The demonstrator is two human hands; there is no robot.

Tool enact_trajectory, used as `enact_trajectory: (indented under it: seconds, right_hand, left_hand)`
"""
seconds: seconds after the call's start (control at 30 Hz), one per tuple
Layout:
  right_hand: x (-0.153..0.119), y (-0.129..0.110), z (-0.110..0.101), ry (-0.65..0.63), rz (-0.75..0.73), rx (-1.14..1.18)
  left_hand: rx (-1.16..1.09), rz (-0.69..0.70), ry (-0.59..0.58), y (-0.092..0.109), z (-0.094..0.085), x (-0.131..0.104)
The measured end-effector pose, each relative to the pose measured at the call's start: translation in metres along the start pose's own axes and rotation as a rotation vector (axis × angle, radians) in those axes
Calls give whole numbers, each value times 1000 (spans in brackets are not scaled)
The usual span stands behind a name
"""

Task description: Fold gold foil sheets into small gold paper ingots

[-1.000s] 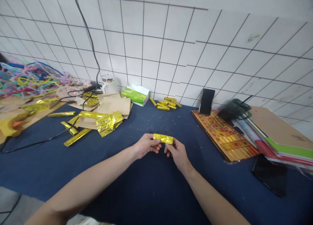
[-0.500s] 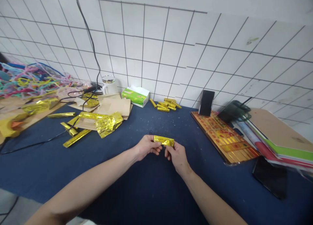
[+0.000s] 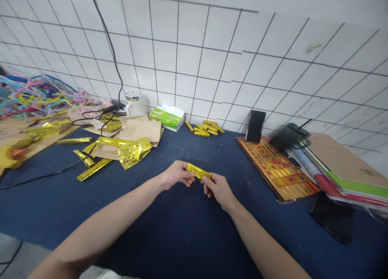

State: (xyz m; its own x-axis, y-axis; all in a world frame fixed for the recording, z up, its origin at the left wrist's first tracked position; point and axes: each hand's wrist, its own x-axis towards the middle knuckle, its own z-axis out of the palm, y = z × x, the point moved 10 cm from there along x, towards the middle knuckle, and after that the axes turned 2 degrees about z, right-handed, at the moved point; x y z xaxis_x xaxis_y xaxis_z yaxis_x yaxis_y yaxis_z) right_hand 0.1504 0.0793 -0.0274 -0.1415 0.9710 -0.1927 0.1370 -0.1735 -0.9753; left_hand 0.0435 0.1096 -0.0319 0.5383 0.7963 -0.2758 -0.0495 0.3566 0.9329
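Clock directions are taken from the held roll, with twelve pointing straight away from the person. The counter (image 3: pixel 182 238) is dark blue. Over it, the left hand (image 3: pixel 178 174) is nearly closed, thumb and fingers pinching the left end of a gold foil roll (image 3: pixel 198 171). The right hand (image 3: pixel 218 190) has thumb and fingertips closed at the roll's other end, so it sits between both hands, tilted slightly down to the right.

Between three and four o'clock lies a black slab (image 3: pixel 332 218). A patterned orange board (image 3: pixel 275 172) is at three, beside a stack of folders (image 3: pixel 348 165). Gold foil strips (image 3: pixel 94 169) lie at nine, and crumpled gold foil (image 3: pixel 134 153) near ten, touching brown paper (image 3: pixel 141 129).

Farther off at two, a phone (image 3: pixel 255 126) stands leaning back on the board, near a dark green mug (image 3: pixel 289 136). A small group of gold rolls (image 3: pixel 206 129) lies at twelve, with a green tissue pack (image 3: pixel 166 118) at eleven. Behind everything rises a white tiled wall (image 3: pixel 194 48).
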Motion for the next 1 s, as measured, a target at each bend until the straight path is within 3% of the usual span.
enact_trajectory:
  seconds: [0.33, 0.63, 1.0]
  right_hand:
    - [-5, -8, 10, -68, -109, -223]
    - [-7, -12, 14, -91, -156, -295]
    - [-15, -21, 9, 128, -236, -457]
  left_hand:
    - [-250, 59, 46, 5, 1, 0]
    - [-216, 148, 99, 17, 4, -6]
    - [-84, 342, 348, 33, -10, -17]
